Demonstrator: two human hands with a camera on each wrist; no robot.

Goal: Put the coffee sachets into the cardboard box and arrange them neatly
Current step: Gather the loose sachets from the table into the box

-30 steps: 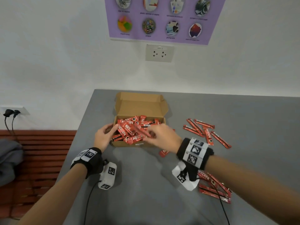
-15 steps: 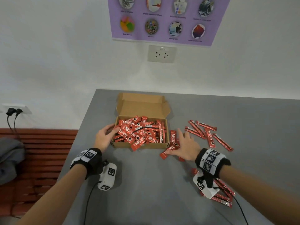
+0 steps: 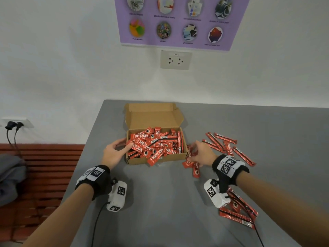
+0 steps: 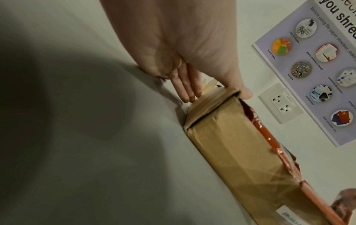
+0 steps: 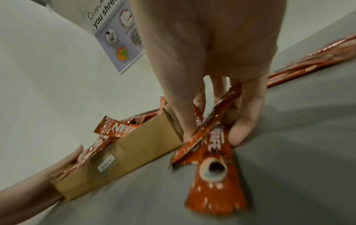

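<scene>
From the head view, the right hand [image 3: 202, 154] is sitting just right of the cardboard box [image 3: 156, 160] now, where half a second ago it was lying flatter on the counter [image 3: 160, 202]. Now its fingers are curling down around a few coffee sachets [image 3: 193, 164] beside the box. The left hand [image 3: 114, 154] is staying where it was, at the box's left wall, fingers gently bent and thumb touching the sachets in the box [image 3: 154, 145]. The box is heaped full, with its lid open. More loose sachets [image 3: 226, 145] are lying farther right, and another bunch [image 3: 238, 211] is partly hiding under the right wrist.

From the left wrist view, the left hand [image 4: 185, 50] is pressing straight fingers [image 4: 185, 85] against the end of the box [image 4: 231, 146]. It is holding nothing. This picture is dim.

From the right wrist view, the right hand [image 5: 212, 60] is pinching crossed sachets [image 5: 210, 137] between thumb and fingers, right by the box corner [image 5: 134, 146]. The picture is blurry, so I cannot count them.
</scene>
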